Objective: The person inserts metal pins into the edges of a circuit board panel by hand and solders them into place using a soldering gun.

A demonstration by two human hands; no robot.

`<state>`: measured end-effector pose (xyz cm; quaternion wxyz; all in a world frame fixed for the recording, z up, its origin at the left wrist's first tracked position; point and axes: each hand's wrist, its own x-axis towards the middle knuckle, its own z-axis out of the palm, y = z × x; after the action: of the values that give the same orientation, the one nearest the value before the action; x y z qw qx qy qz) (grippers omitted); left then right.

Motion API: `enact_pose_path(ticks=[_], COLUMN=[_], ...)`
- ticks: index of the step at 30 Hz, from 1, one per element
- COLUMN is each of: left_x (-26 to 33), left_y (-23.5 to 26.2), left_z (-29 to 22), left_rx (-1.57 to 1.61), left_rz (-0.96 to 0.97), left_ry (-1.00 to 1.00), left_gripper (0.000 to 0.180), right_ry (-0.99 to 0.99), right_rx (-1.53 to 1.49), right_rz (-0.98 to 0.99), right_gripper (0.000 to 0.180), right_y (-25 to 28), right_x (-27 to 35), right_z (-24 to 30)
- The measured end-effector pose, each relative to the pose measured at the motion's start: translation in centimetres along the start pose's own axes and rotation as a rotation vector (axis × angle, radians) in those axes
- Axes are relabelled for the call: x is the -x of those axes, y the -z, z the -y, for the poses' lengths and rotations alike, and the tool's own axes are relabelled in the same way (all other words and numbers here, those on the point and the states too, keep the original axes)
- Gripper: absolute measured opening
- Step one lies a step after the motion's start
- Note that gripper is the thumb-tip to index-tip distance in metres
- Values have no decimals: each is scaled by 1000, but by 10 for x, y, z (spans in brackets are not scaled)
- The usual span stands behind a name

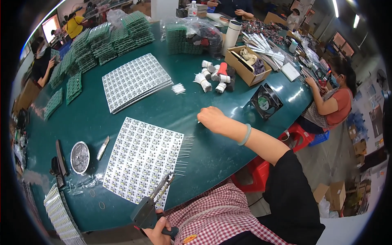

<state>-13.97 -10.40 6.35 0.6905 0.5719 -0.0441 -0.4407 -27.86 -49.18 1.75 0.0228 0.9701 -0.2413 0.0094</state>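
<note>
My left hand (158, 233) grips the handle of a dark soldering gun (145, 213) at the table's near edge. Its thin metal tip reaches over the lower right edge of a white circuit board panel (136, 159). A row of fine pale wires (184, 152) sticks out from that panel's right side. My right hand (212, 118) is stretched over the green table (208, 159), fingers closed and knuckles up. A tiny pale tip shows at its fingers, too small to name. Beyond it lie a small pile of short white wires (178, 88) and several wire bundles (203, 82).
A stack of white panels (136, 79) lies farther back, with green board stacks (98, 43) behind. A metal bowl (80, 158) and a knife (103, 148) are at left. A black fan (266, 101) and a cardboard box (248, 69) stand at right. A co-worker (332, 98) sits beyond.
</note>
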Motion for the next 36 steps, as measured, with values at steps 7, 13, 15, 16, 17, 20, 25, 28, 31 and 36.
enact_pose_path(ticks=[7, 13, 15, 16, 17, 20, 25, 28, 31, 36], left_x=[-6, -2, -4, -4, -3, -5, -4, -6, 4, 18], left_y=[13, 14, 13, 11, 11, 4, 16, 19, 26, 29], left_z=[11, 7, 8, 7, 7, 10, 13, 22, 28, 31], left_rx=[-20, -52, -59, -80, -102, 41, 39, 35, -24, -279], left_rz=[30, 0, 21, 18, 10, -126, -108, -158, -153, -237], left_ry=[14, -21, -59, -80, -99, -130, -128, -146, -175, -116], left_gripper=[57, 54, 52, 51, 50, 54, 59, 57, 48, 40], right_ry=[-74, -409, -418, -365, -310, -184, -103, 4, 17, 53], right_rx=[94, 34, -45, -131, -222, -426, -761, -847, -835, -739], right_rz=[-167, -506, -520, -513, -501, -520, -468, -582, -594, -582], right_gripper=[4, 7, 6, 7, 8, 4, 7, 13, 15, 21], right_y=[-2, -3, -7, -2, 1, 5, 9, -4, -13, -28], right_x=[-3, -7, 2, 5, 9, 19, 48, 50, 59, 73], right_z=[-24, -69, -60, -41, -23, 27, 105, 143, 168, 185])
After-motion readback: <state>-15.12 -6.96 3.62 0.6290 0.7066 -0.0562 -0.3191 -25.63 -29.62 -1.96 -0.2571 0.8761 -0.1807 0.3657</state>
